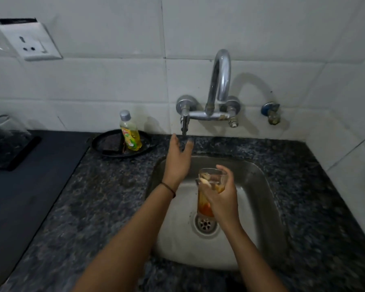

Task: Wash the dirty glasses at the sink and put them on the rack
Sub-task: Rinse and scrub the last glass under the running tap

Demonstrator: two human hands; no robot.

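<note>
My right hand (220, 196) grips a dirty glass (204, 204) over the steel sink (259, 182); the glass is upright, smeared with orange residue at its bottom, and sits above the drain (205, 224). My left hand (178, 160) is stretched forward with fingers open, just below the left tap lever (184, 124) of the wall-mounted faucet (218, 81), not touching it as far as I can see. No water is running. No rack is in view.
A yellow dish soap bottle (130, 133) stands on a black round tray (108, 144) left of the faucet. Dark granite counter (93, 197) surrounds the sink. A black stove surface (19, 175) lies left. A wall socket (30, 42) and a blue valve (271, 112) sit on the tiles.
</note>
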